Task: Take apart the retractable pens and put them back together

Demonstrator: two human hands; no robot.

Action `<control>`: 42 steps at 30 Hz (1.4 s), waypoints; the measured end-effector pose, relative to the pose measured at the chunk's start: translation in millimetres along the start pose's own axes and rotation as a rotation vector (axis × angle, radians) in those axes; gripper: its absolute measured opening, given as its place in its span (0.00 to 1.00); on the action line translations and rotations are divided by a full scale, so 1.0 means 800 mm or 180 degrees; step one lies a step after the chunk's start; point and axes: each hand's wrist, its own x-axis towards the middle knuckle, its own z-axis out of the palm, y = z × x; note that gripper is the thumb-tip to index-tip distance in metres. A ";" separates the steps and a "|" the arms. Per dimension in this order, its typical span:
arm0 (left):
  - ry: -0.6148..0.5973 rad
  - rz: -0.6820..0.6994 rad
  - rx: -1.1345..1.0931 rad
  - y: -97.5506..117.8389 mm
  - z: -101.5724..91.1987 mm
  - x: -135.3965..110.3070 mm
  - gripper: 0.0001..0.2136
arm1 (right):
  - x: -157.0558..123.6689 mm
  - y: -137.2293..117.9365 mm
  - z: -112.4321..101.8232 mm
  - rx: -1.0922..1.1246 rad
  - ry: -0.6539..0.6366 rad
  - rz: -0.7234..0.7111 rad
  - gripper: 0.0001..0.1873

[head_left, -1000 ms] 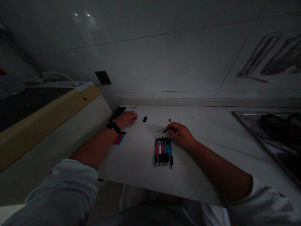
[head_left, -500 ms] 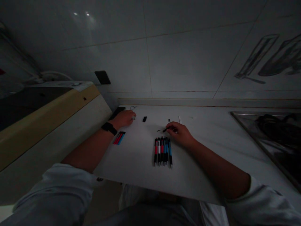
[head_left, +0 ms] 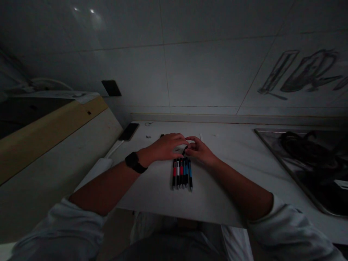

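Note:
My right hand pinches a short black pen part between thumb and fingers. Close against it on the left is my left hand, its thumb and forefinger apart around the near side of that part; I make out nothing held in it. Just below both hands, a row of several pens in red, white and blue with black grips lies on the white countertop, tips toward me. A tiny dark piece rests between the hands. Small silvery pieces lie farther left.
A phone lies at the left back, near a white cable and a small ring. Behind my right hand is a thin white strip. A metal-rimmed stove occupies the right. A tiled wall closes off the back.
My left hand has moved right, from beside the small silvery pieces to my right hand. The right hand still holds the black part, now tilted more upright. My view has shifted slightly.

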 end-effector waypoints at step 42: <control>-0.0699 -0.1192 0.0461 -0.211 0.026 -0.028 0.23 | 0.030 0.006 0.004 -0.4101 -0.0486 -0.1105 0.14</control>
